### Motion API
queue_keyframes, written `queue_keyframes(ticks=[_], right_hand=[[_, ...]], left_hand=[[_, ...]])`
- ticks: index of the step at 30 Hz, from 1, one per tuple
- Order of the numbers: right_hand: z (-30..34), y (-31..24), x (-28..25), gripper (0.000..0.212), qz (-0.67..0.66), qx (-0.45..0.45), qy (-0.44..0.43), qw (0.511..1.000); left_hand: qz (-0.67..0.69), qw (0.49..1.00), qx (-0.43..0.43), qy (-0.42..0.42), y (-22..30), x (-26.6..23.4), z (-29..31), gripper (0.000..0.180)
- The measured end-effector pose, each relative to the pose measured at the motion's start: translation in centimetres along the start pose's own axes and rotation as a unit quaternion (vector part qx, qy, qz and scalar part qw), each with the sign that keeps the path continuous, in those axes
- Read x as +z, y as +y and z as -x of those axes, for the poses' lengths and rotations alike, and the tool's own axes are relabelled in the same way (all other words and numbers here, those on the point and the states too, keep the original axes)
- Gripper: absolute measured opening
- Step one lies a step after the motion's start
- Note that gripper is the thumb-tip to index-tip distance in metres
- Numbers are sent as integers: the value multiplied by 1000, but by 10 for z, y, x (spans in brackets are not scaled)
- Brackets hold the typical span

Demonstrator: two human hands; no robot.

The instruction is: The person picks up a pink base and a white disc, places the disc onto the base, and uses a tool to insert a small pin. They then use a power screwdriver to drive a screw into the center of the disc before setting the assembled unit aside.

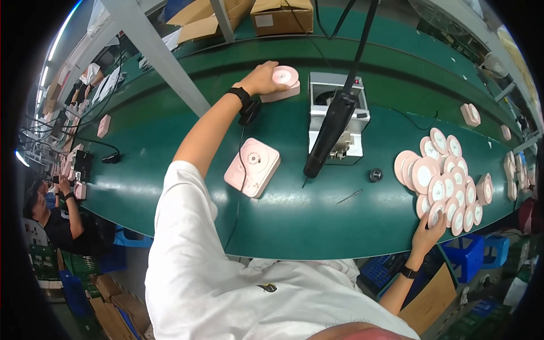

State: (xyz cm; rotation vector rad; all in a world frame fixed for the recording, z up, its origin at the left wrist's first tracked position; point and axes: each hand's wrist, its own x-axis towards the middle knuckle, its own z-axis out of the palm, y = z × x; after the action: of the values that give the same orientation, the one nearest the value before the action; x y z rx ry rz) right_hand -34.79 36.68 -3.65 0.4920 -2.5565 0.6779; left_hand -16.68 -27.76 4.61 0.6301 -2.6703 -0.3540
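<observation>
At the far side of the green bench, my left hand (263,79) is closed around a pale pink casing (280,93) with a round pink disc (285,75) on its top. Nearer to me lies another pink casing (258,164), its round recess facing up; a thin dark cable crosses it. On the right, my right hand (428,235) has its fingers closed on the edge of a pink disc with a pale centre (437,214), at the near side of a heap of similar discs (436,187). Part of that grip is hidden.
A black electric screwdriver (334,130) hangs in front of a grey screw feeder (357,141). Near it lie a small black round part (375,174) and a thin metal tool (349,196). More pink casings (470,114) stand rightward. A person (56,215) works at far left.
</observation>
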Motion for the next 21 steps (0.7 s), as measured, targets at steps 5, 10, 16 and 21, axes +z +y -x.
queue_keyframes(ticks=[5, 10, 16, 21], right_hand=[[-1, 1, -3, 50, -14, 31, -3, 999], [-5, 1, -3, 50, -9, 29, 2, 1000], [-4, -1, -3, 50, -14, 30, -1, 999], [-3, 0, -2, 50, -15, 24, 2, 1000]], left_hand=[[53, 992, -40, -103, 12, 21, -32, 105], [72, 992, -10, -102, 22, 24, -41, 107], [95, 987, -35, -123, 35, 33, -47, 106], [111, 990, 18, -81, 39, 42, -45, 104]])
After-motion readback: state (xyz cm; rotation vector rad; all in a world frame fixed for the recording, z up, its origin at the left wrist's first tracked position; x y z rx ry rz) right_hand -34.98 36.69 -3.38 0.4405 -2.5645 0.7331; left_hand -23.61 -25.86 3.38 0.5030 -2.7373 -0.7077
